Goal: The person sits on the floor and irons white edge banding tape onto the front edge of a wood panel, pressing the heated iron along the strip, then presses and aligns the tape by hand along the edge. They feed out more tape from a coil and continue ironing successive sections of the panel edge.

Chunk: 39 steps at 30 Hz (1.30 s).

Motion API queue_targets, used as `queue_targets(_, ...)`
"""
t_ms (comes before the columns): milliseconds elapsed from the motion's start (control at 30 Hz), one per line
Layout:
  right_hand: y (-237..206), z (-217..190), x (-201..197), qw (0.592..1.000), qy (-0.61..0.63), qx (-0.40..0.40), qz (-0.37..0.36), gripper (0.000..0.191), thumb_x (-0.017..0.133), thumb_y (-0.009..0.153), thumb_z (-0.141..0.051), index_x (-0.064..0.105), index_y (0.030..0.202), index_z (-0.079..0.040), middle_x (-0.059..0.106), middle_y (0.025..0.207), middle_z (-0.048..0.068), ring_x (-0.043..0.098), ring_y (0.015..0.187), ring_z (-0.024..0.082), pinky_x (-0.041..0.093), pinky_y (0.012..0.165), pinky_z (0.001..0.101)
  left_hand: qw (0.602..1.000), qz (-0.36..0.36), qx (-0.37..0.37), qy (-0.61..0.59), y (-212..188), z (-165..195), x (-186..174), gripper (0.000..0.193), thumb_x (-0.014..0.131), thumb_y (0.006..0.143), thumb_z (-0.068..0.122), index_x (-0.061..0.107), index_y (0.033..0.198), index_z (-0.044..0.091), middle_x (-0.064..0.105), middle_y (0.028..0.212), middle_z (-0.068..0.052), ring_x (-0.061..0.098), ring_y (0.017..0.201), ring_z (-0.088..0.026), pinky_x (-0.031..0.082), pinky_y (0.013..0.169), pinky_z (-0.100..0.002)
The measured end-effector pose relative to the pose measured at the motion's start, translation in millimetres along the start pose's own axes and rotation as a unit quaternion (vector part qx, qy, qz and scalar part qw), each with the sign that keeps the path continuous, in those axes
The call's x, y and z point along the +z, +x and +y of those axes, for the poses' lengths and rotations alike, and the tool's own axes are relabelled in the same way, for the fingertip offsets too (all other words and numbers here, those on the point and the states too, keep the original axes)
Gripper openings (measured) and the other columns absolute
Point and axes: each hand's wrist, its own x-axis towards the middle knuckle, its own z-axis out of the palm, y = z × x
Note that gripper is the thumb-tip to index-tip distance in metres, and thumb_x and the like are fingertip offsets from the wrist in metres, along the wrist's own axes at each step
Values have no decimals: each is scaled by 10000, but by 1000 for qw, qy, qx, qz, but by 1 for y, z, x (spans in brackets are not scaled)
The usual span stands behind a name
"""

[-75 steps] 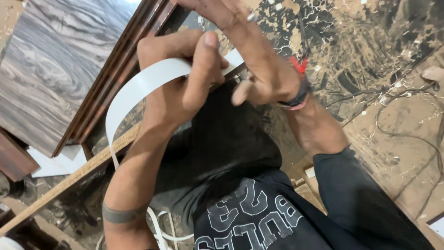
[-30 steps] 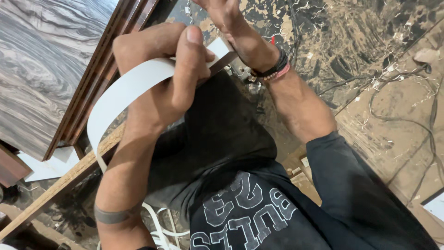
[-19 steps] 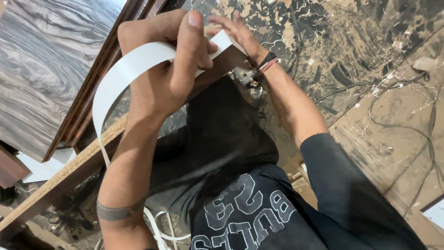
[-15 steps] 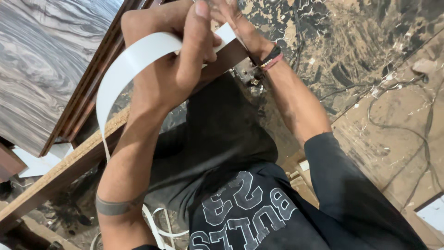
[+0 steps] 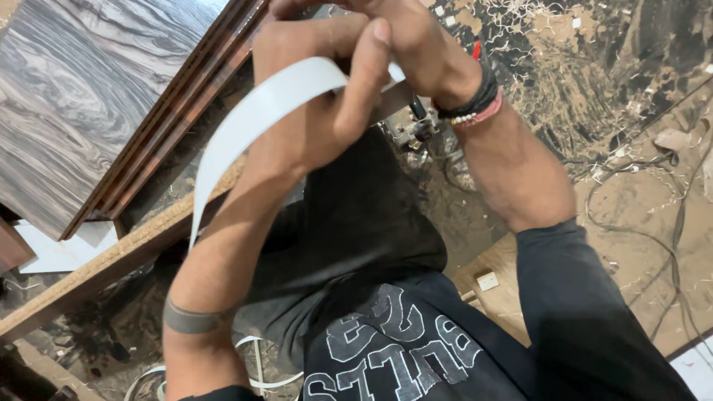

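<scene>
My left hand [image 5: 319, 96] is closed around a long white edge-banding strip [image 5: 249, 130], thumb pressed over it near the top of the view. The strip curves down and left past my forearm. My right hand [image 5: 416, 44] grips the same strip's upper end just beside the left hand; its wrist wears dark and pink bands. Both hands are raised above a narrow wooden board edge [image 5: 111, 260] that runs diagonally beneath them. Part of the right hand's fingers is cut off by the frame's top.
A grey wood-grain laminated panel [image 5: 82, 96] with brown edges leans at the upper left. Loose white strip coils [image 5: 252, 371] lie on the floor below. Sawdust, shavings and cables [image 5: 653, 200] cover the floor to the right. A small wooden piece [image 5: 490, 282] lies near my leg.
Both hands have stayed on the strip and shifted slightly up and right in view; the right hand has moved closer over the left hand's fingers.
</scene>
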Motion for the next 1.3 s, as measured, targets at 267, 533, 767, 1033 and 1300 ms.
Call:
queue_targets(267,-42,86,8,944,257,173,116,735,271,1098,-614,571,1397,-14,717,1247,151,715,1123,209,604,957,320,997,-1,-17,-78,2,5,-2,364,529,1111,224,700,867,14,702,715,-50,719,660,-107,544,645,-244)
queue_targets(533,-143,234,31,833,446,275,176,717,367,1102,-635,654,1378,-38,671,1128,25,625,1057,133,503,947,275,997,-8,-24,-76,3,0,0,422,551,1184,250,722,885,5,701,695,-49,707,620,-94,518,585,-230)
queue_targets(767,-139,198,24,925,216,257,177,797,357,1013,-712,465,1479,-75,594,1291,41,589,1172,155,514,993,328,999,7,-5,-37,-3,-9,0,426,571,1169,253,691,842,8,644,661,-80,637,556,-149,453,555,-282)
queue_targets(1033,-49,55,21,988,71,48,125,1062,231,905,-912,238,1623,-130,462,1496,60,514,1326,180,493,1071,371,999,35,39,-3,-3,-11,1,309,580,1110,229,757,933,47,652,710,-108,658,587,-222,451,568,-342)
queue_targets(1300,-42,16,12,988,-55,123,69,885,257,1003,-790,288,1629,-164,525,1492,118,532,1324,240,441,1112,379,998,38,35,-40,-3,-14,2,266,606,1117,238,739,974,57,655,727,-93,660,617,-221,481,602,-336)
